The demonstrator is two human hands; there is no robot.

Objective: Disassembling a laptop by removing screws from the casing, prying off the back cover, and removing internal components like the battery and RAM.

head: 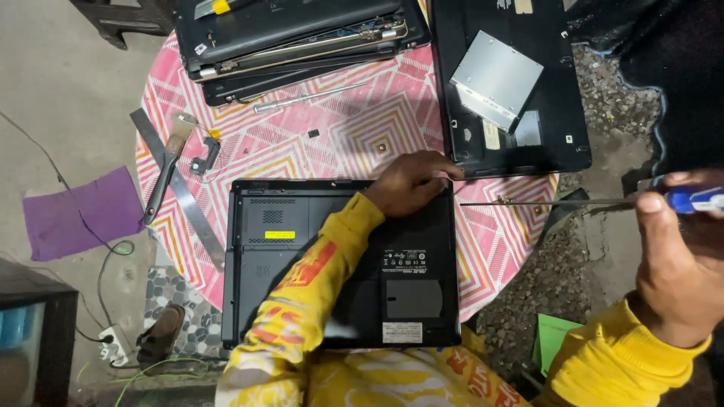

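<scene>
Left hand [411, 181]: forearm in a yellow printed sleeve reaches forward across the work; palm down, fingers loosely curled and pressed flat on the far right corner of the laptop [302, 264]. It grips nothing, only bears down.

Laptop: lies directly under the left hand and forearm, bottom side up; matte black plastic, rectangular, with vent grilles, a small yellow sticker and a square access panel.

Right hand [675, 256]: raised off to the right of the laptop, close to the camera, wrist cocked; fingers and thumb closed round the blue handle of a screwdriver [588, 200].

Screwdriver: thin metal shaft runs level toward the left hand, tip just beside its fingertips at the laptop's corner (contact with the casing cannot be told).

Table [354, 132]: round, covered in a pink, white and orange zigzag cloth; carries everything listed here.

Beyond the left hand: a stack of dismantled laptop shells [294, 38], dark with bare metal hinges.

Beyond and between the hands: a black base panel [558, 113], with a flat silver metal drive [494, 78] resting on it.

Far left of the left hand: a worn brush [167, 162] lying across a long steel ruler [181, 192].
</scene>
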